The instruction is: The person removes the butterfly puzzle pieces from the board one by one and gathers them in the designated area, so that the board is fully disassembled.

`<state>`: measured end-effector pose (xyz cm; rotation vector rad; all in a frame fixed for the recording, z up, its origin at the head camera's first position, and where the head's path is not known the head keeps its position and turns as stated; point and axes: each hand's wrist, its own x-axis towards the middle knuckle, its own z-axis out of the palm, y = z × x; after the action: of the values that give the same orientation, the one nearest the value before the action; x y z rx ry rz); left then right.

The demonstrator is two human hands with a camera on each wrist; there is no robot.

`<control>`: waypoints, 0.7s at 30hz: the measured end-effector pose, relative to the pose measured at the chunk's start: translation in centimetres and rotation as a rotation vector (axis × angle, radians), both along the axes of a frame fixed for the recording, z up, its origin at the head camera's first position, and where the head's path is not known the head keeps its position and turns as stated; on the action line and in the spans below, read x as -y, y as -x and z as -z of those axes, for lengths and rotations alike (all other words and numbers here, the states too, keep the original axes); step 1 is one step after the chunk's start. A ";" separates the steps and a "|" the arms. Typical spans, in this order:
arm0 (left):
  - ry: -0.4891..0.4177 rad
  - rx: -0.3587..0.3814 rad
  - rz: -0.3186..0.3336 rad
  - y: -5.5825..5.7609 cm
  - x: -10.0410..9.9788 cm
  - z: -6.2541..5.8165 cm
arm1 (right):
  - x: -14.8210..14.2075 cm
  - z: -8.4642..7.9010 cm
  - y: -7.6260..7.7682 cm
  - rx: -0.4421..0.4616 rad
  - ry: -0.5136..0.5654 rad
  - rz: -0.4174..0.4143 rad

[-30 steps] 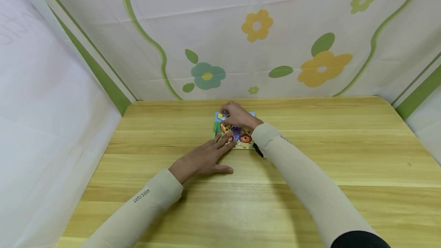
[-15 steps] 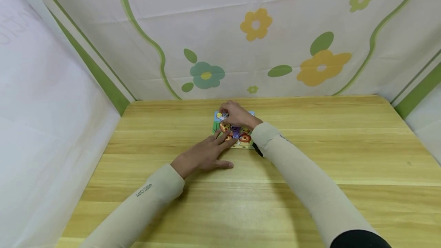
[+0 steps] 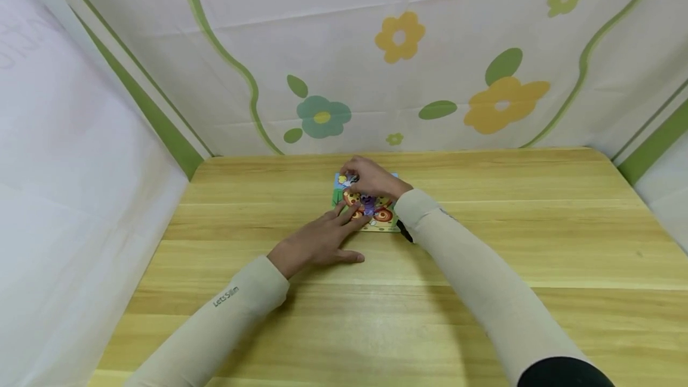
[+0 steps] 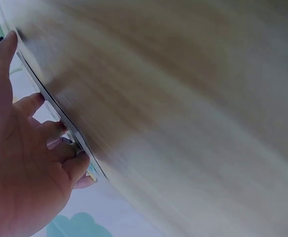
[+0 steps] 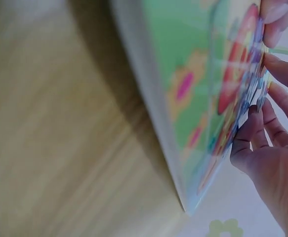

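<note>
A flat butterfly jigsaw puzzle (image 3: 384, 216) lies on the table near its back edge. My left hand (image 3: 318, 241) reaches in from the front left, its fingers spread and pressing on the puzzle's lower left part, the thumb resting on the wood in front. At the puzzle's upper left, my right hand (image 3: 372, 178) bends down over the board, thumb and fingers drawn together. In the right wrist view these fingers pinch a small puzzle piece (image 5: 261, 95) at the board's surface, mostly hidden by the fingertips. The left wrist view shows the board's thin edge (image 4: 75, 129) under my left fingers.
The light wooden table (image 3: 510, 226) stretches out on both sides of the puzzle. A white cloth wall (image 3: 344, 28) with printed flowers and vines stands right behind it. Another white cloth (image 3: 80, 166) hangs along the left side.
Both hands stay almost where they were on the puzzle. The left hand has slid slightly up since one second ago; the right hand's fingers have shifted very little.
</note>
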<state>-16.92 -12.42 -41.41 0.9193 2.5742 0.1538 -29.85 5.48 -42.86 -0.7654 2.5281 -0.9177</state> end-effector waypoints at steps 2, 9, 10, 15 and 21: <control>0.012 -0.012 0.014 0.0 0.0 0.0 | -0.1 0.1 0.1 -0.008 -0.005 -0.008; 0.033 -0.019 0.019 0.0 0.0 0.1 | -0.2 -0.1 0.3 -0.018 -0.013 -0.035; 0.038 -0.020 0.015 0.0 0.0 0.2 | -0.2 -0.1 0.3 -0.019 -0.012 -0.036; 0.061 -0.026 -0.002 0.0 0.0 0.3 | -0.1 -0.1 0.4 -0.027 -0.016 -0.038; 0.076 -0.028 -0.007 -0.1 -0.1 0.3 | -0.2 -0.5 0.4 -0.024 0.001 -0.027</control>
<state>-16.78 -12.34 -41.70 0.8904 2.5904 0.0457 -30.25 5.71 -42.35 -0.8132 2.5320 -0.9061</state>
